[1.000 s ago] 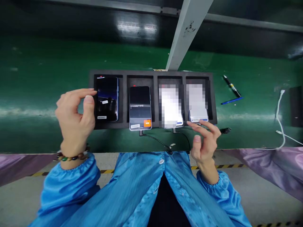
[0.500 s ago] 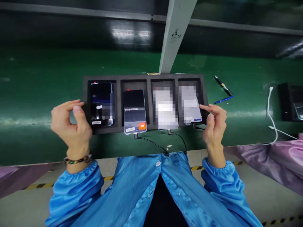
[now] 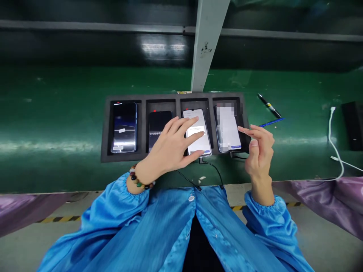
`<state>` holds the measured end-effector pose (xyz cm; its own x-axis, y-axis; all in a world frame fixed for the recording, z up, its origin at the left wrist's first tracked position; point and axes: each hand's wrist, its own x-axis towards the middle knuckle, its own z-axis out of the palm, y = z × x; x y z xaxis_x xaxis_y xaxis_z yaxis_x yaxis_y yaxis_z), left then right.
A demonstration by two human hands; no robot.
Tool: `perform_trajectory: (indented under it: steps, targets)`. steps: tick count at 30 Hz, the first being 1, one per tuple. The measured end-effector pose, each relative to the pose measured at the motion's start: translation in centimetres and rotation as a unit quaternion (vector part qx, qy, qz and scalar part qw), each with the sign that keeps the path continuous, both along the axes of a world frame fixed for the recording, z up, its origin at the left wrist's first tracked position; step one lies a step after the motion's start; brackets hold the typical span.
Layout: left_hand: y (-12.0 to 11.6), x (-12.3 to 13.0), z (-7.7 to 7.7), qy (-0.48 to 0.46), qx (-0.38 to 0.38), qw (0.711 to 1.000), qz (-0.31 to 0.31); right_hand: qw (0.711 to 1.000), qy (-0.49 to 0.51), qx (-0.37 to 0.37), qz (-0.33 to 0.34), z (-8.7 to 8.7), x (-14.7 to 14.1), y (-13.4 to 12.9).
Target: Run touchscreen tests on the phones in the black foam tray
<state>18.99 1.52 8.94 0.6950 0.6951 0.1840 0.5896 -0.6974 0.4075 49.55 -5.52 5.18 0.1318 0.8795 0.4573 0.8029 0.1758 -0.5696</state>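
A black foam tray (image 3: 104, 132) on the green belt holds several phones side by side. My left hand (image 3: 172, 147) reaches across with its fingers spread, lying over the second phone (image 3: 157, 122) and touching the lit screen of the third phone (image 3: 200, 141). My right hand (image 3: 259, 149) hovers with loosely curled fingers at the right edge of the fourth phone (image 3: 228, 130) and holds nothing. The first phone (image 3: 124, 127) lies dark at the tray's left end. Black cables (image 3: 214, 170) run from the phones' near ends toward me.
A black pen (image 3: 269, 105) and a blue pen (image 3: 270, 122) lie right of the tray. A white cable (image 3: 334, 147) lies further right. A grey post (image 3: 205, 45) rises behind the tray. Purple cloth (image 3: 326, 196) hangs along the bench's near edge.
My left hand has swung from the tray's left end rightward over the second phone onto the third phone's screen. My right hand has stayed by the fourth phone.
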Motion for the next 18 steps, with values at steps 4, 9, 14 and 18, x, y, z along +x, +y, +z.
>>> perform_trajectory:
  steps: [4,9,14,18]
  targets:
    - [0.5,1.0,-0.1,0.019,-0.011,1.000,-0.014,1.000,0.021,0.001,-0.010,0.1,0.3,-0.5]
    - [0.3,-2.8,0.9,0.006,-0.005,0.998,0.062,0.999,0.045,0.011,-0.016,0.8,-0.2,-0.8]
    - [-2.0,-8.7,-0.4,-0.062,0.013,0.985,0.158,0.998,0.047,-0.002,0.030,1.1,-1.3,-0.1]
    - [-4.2,-10.4,-2.4,-0.073,0.011,0.988,0.134,0.995,0.093,0.022,-0.002,0.2,-0.1,1.4]
